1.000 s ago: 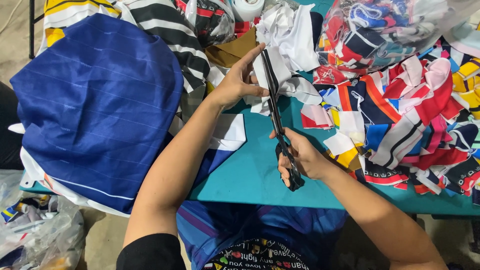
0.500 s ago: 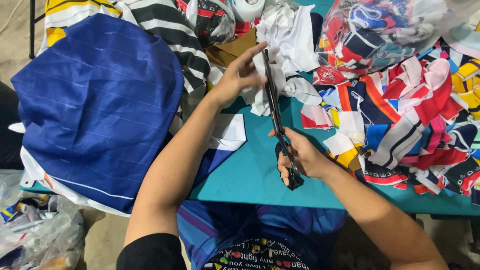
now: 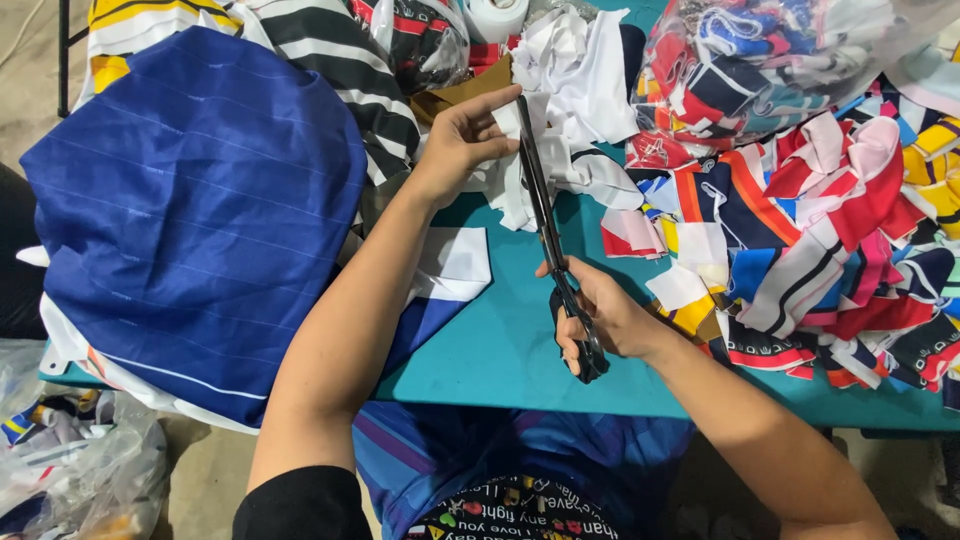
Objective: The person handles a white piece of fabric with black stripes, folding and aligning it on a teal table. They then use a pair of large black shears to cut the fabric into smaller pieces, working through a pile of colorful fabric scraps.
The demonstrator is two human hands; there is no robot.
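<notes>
1. the left hand (image 3: 462, 140) is pinching a strip of white fabric (image 3: 515, 175) near the far middle of the teal counter (image 3: 500, 340), its fingers (image 3: 497, 108) together and clamped on the cloth's upper edge
2. the right hand (image 3: 600, 315) is gripping the black handles of a pair of long black scissors (image 3: 548, 230), its fingers curled shut through and around the loops, toward the near edge of the counter
3. the scissors are pointing away from the person, their blades lying nearly closed along the white fabric just beside the left hand; whether the blades are fully shut cannot be told
4. the white fabric is trailing down from the left hand onto the counter, touching a bigger heap of white scraps (image 3: 580, 70) at the far edge
5. a large blue garment with thin pale stripes (image 3: 190, 220) is covering the left end of the counter and hanging over its near left corner
6. a black and white striped garment (image 3: 340, 70) is lying at the far left, partly under the blue one
7. a folded white and blue piece (image 3: 445, 275) is resting flat on the counter just beside the left forearm
8. a spread of cut scraps in red, white, navy and yellow (image 3: 800, 240) is filling the right side of the counter, well apart from the left hand
9. a clear plastic bag stuffed with coloured scraps (image 3: 760, 60) is sitting at the far right corner
</notes>
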